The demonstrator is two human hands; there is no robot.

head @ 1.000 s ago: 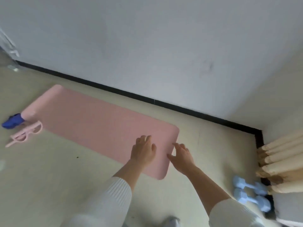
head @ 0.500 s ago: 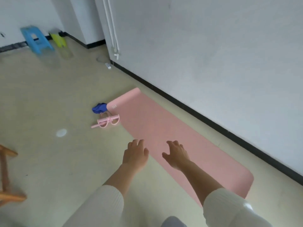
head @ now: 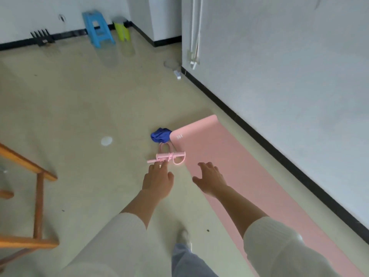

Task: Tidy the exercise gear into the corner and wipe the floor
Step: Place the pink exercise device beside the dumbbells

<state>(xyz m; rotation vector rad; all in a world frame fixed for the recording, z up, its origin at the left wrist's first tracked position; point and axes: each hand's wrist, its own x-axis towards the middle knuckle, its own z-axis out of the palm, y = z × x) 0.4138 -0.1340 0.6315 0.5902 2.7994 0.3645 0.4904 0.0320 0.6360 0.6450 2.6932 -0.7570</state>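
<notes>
A pink exercise mat (head: 235, 160) lies unrolled on the floor along the white wall. At its far left corner a pink pedal resistance band (head: 169, 155) rests on the floor, with a crumpled blue cloth (head: 160, 134) just beyond it. My left hand (head: 158, 181) reaches forward, fingers spread, its tips just short of the band's pink bar. My right hand (head: 210, 178) hovers over the mat's left edge, fingers apart. Neither hand holds anything.
A wooden frame (head: 38, 198) stands at the left. At the far wall are a blue plastic stool (head: 98, 29), a yellow-green bin (head: 121, 30) and a black rack (head: 41, 37). A white round spot (head: 106, 140) marks the floor. My shoe (head: 183, 236) is below.
The view has swung left along the mat, from its near end by the corner to its far end. Both hands have come off the mat and now reach toward the pink band.
</notes>
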